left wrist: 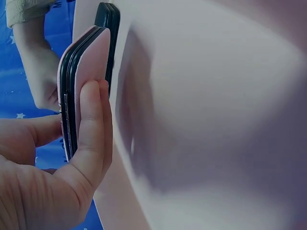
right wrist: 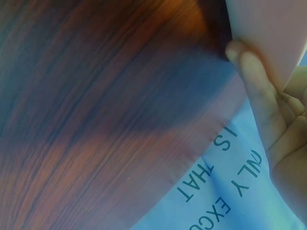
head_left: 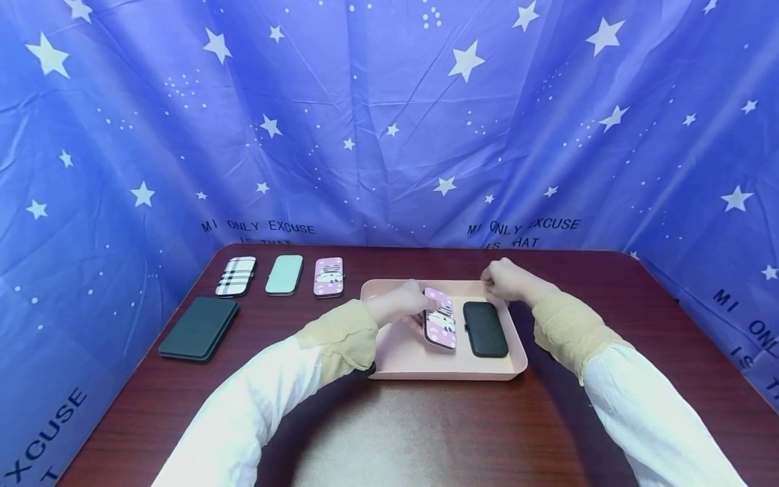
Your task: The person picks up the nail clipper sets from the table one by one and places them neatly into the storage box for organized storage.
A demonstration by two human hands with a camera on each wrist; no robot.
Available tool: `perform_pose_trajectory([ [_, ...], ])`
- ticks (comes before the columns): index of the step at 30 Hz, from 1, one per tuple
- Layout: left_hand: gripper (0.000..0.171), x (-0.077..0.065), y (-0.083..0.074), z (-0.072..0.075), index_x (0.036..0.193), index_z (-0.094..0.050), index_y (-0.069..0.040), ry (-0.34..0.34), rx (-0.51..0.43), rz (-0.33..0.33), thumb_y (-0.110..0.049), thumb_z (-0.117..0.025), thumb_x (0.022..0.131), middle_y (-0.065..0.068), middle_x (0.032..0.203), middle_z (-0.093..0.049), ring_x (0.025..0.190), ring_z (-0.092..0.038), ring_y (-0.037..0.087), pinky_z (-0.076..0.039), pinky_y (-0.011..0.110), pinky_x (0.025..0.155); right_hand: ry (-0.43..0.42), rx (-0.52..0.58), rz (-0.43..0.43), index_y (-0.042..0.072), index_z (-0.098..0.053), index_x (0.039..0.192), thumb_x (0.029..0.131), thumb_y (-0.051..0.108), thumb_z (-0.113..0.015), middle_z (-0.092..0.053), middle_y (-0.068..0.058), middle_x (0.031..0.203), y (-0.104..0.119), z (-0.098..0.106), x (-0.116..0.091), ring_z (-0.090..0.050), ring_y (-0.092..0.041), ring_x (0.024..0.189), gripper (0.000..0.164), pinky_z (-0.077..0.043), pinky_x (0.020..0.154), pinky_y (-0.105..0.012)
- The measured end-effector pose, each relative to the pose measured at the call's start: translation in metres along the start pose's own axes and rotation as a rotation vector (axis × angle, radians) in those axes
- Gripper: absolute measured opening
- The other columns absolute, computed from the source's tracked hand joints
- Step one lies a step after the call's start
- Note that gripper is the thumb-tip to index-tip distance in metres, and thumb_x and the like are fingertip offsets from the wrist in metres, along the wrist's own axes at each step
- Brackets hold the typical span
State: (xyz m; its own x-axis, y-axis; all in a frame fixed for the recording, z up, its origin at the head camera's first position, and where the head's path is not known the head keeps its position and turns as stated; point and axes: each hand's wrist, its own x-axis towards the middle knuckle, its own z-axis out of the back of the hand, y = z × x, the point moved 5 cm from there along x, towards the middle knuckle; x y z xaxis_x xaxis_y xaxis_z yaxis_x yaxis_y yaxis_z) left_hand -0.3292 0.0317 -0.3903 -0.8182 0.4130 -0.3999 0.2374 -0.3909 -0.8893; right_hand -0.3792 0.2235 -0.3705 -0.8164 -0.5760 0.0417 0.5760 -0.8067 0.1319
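My left hand [head_left: 402,302] holds a slim pink case [head_left: 440,319] with a cartoon print, tilted over the middle of the pale pink tray [head_left: 447,376]. In the left wrist view, the thumb is on the printed side and the fingers [left wrist: 91,110] lie along the plain pink side; a dark metal frame runs round the case's edge. A black textured case [head_left: 485,329] lies in the tray, right of the pink one. At the tray's far right corner, my right hand [head_left: 508,280] pinches the tray wall [right wrist: 268,38] between thumb and fingers.
On the table's left side lie a plaid case [head_left: 236,276], a mint-green case [head_left: 284,274] and another pink printed case [head_left: 329,276] in a row. A larger dark green case [head_left: 199,329] is nearer the front. Behind the table hangs a blue star-print curtain [head_left: 365,135].
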Motion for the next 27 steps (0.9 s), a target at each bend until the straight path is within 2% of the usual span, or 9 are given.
perform_pose_trajectory([
  [4,0.028,0.001,0.0,-0.003,0.12,-0.052,0.005,0.033,-0.04,0.003,-0.001,-0.052,0.093,0.024,0.091,-0.066,0.073,-0.067,0.03,-0.058,0.037,0.059,0.001,-0.001,-0.002,0.01,-0.052,0.058,0.072,-0.008,-0.056,-0.041,0.006,0.054,0.0,0.001,0.0,-0.041,-0.011,0.053,0.023,-0.035,0.052,-0.024],
  [9,0.024,0.004,0.0,-0.006,0.116,-0.053,0.008,0.061,-0.02,0.023,0.0,-0.051,0.093,0.026,0.094,-0.066,0.082,-0.067,0.034,-0.058,0.038,0.062,0.005,0.001,0.001,0.01,-0.053,0.059,0.073,-0.008,-0.056,-0.041,0.006,0.054,0.0,0.0,0.0,-0.041,-0.01,0.052,0.023,-0.036,0.052,-0.024],
  [13,0.018,0.006,0.002,-0.008,0.107,-0.055,0.011,0.058,-0.002,0.053,0.0,-0.052,0.092,0.027,0.091,-0.066,0.081,-0.067,0.035,-0.058,0.038,0.062,0.011,0.009,-0.009,0.011,-0.052,0.059,0.073,-0.009,-0.056,-0.042,0.006,0.054,-0.001,-0.001,0.001,-0.042,-0.01,0.051,0.025,-0.037,0.051,-0.024],
  [20,0.014,0.008,0.005,-0.007,0.101,-0.055,0.01,0.044,-0.008,0.089,-0.001,-0.052,0.093,0.023,0.085,-0.065,0.082,-0.068,0.037,-0.058,0.038,0.06,0.022,0.019,-0.033,0.01,-0.055,0.06,0.074,-0.009,-0.055,-0.046,0.005,0.054,-0.001,-0.002,0.001,-0.046,-0.008,0.048,0.024,-0.039,0.049,-0.023],
  [27,0.01,0.012,0.006,-0.01,0.098,-0.054,0.009,0.051,-0.027,0.103,0.001,-0.05,0.092,0.022,0.082,-0.064,0.076,-0.065,0.03,-0.058,0.038,0.06,0.028,0.033,-0.042,0.01,-0.054,0.059,0.075,-0.009,-0.055,-0.047,0.005,0.053,-0.001,-0.002,0.0,-0.047,-0.007,0.044,0.025,-0.04,0.049,-0.023],
])
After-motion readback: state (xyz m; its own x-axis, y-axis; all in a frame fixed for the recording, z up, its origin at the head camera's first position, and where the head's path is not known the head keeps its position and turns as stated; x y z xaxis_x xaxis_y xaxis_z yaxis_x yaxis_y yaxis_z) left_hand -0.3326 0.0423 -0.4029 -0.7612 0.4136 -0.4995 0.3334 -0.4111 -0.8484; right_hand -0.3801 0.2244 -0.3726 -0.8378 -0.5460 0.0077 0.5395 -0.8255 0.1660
